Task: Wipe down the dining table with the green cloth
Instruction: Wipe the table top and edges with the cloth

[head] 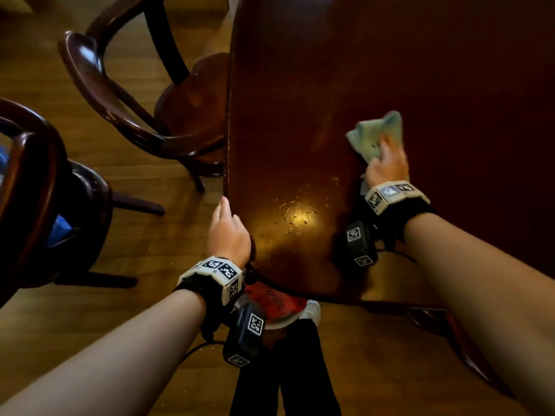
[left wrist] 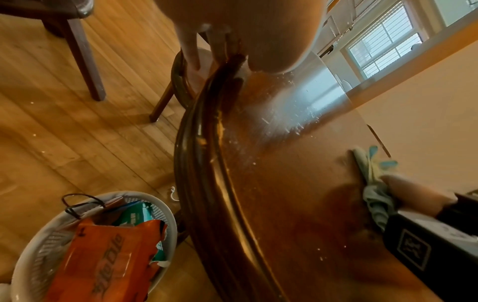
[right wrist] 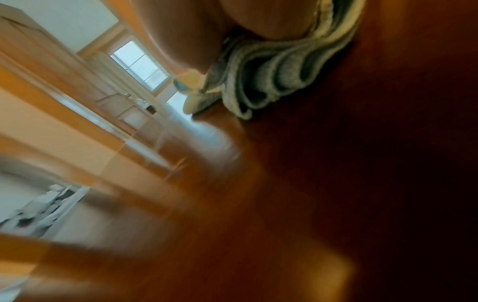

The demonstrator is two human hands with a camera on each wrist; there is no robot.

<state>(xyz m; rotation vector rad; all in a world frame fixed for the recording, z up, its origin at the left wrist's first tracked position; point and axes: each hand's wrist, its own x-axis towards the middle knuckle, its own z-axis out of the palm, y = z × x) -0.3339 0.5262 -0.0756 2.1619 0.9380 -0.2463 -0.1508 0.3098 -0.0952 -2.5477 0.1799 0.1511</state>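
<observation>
The crumpled green cloth (head: 374,132) lies on the dark wooden dining table (head: 300,79), right of its near-left corner. My right hand (head: 387,163) lies on top of the cloth and grips it, with folds bunched under the palm (right wrist: 271,81) and trailing back toward the wrist. Seen from the left wrist, the cloth (left wrist: 372,173) sticks out ahead of that hand. My left hand (head: 226,217) rests against the table's left edge, its fingers (left wrist: 191,51) straight and hanging beside the rim. Pale crumbs (head: 295,213) are scattered between the two hands.
Two dark wooden chairs (head: 126,115) (head: 36,190) stand on the wood floor to the left of the table. A white basket (left wrist: 160,206) holding an orange bag (left wrist: 108,255) sits on the floor under the table's near corner, by my legs.
</observation>
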